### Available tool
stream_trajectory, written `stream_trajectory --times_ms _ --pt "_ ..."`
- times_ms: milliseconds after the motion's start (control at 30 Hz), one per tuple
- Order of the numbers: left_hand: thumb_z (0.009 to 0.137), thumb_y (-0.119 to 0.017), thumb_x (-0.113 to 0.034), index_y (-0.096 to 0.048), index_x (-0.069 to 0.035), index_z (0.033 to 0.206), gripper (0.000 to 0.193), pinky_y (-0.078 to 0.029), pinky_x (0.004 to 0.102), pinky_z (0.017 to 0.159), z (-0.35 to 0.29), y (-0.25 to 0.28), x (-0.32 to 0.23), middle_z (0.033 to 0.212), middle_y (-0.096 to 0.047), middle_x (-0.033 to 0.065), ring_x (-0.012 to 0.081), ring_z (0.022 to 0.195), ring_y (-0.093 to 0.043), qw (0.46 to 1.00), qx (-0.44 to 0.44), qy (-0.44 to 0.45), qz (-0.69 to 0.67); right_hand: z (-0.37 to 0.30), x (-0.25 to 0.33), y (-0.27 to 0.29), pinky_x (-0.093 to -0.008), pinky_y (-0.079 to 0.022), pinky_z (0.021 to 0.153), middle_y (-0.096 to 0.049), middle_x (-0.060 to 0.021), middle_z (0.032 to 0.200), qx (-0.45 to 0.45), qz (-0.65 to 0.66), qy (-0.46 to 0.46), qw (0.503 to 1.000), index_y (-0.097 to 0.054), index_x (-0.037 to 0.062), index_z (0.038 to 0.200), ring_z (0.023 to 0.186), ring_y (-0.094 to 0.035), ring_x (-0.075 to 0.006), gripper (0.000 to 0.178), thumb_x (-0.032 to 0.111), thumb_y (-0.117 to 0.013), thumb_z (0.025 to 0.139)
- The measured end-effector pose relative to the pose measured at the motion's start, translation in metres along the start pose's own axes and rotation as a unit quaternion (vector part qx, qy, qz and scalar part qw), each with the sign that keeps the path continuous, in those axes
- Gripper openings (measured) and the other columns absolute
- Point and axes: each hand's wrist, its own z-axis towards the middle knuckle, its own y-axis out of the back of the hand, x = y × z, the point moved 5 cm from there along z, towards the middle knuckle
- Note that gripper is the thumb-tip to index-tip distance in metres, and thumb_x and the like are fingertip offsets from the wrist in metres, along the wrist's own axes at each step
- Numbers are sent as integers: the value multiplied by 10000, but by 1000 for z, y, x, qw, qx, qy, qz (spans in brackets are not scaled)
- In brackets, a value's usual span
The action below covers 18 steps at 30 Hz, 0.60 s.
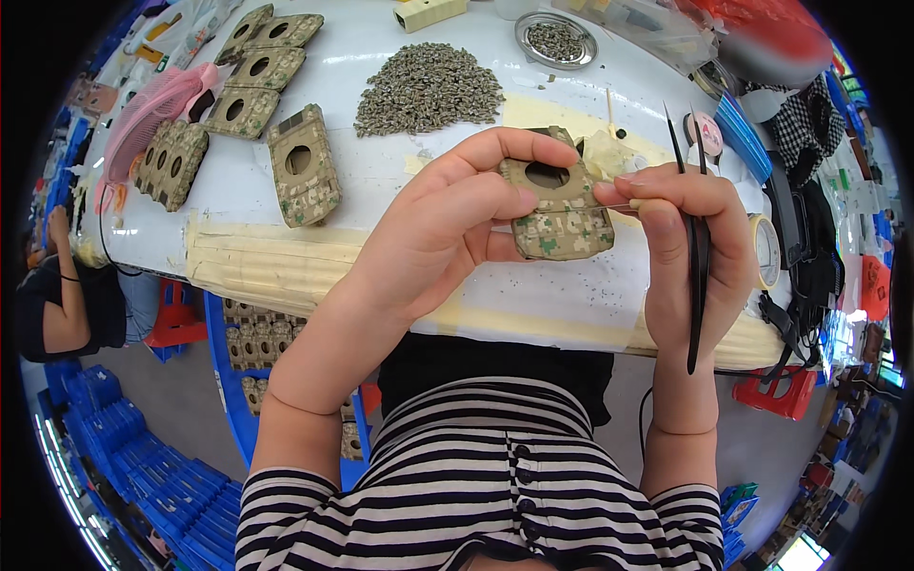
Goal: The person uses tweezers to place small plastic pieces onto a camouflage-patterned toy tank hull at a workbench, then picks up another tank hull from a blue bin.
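My left hand (452, 205) is closed round a camouflage model tank hull (564, 235), with the thumb on its near edge and the index finger across its top. The hull has a round hole in its upper face. My right hand (700, 214) pinches a thin needle-like rod (621, 206) between thumb and index finger, its tip reaching the hull's side. Black tweezers (700, 285) are tucked between the fingers of the same hand, points away from me. Whether the rod's tip touches the hull is too small to tell.
Another hull (304, 171) lies left of my hands, with several more (257, 71) behind it. A heap of small grey-brown parts (430, 88) sits mid-table; a round metal dish (555, 40) holds more. A tape roll (764, 249) stands right. A person (71, 285) sits at far left.
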Motion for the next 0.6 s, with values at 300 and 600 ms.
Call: stream_trajectory --times_ms 300,600 --pt "843 -430 -65 -443 30 1232 401 -484 356 928 1 0 0 1175 -560 159 221 1086 -580 1000 7 4 12 0 0 1 -212 -459 690 -646 -76 829 1 -19 5 1000 -597 -17 918 749 -589 -111 59 -10 -608 861" --pt "835 -432 -67 -445 44 1212 393 -479 386 953 2 -1 -1 1185 -548 190 281 1115 -573 999 6 -7 31 4 -3 28 -236 -494 762 -635 -91 852 -132 34 -37 990 -570 -28 926 810 -636 -132 105 76 -560 920"
